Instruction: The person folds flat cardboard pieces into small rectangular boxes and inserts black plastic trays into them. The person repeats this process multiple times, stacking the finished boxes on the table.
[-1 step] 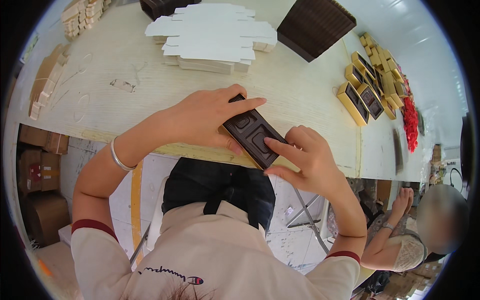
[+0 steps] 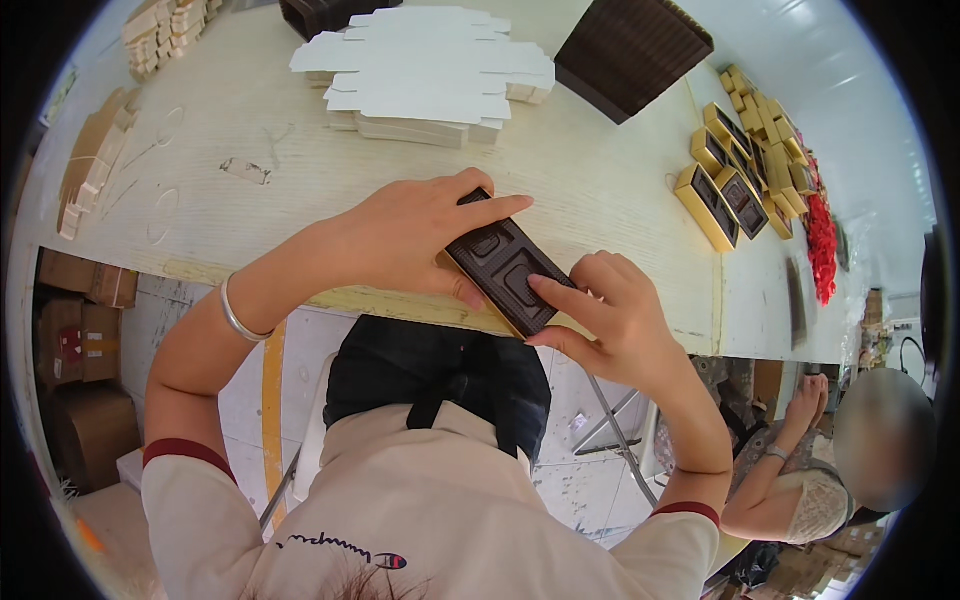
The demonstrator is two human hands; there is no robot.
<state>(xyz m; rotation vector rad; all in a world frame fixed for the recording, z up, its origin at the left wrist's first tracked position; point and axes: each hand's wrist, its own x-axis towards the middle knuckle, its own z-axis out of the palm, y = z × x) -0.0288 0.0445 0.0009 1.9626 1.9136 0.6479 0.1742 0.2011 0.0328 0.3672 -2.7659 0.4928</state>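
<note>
as it lies at the table [image 2: 250, 120] edge, both hands grip the dark brown tray [image 2: 505, 265].

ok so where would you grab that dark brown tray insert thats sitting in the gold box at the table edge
Probably by its two long edges, coming from above. The dark brown tray is long, narrow and flat, lying at a slant in the gold box near the table edge. The left hand covers its far end and the right hand its near end, so only the long sides stay free.
</note>
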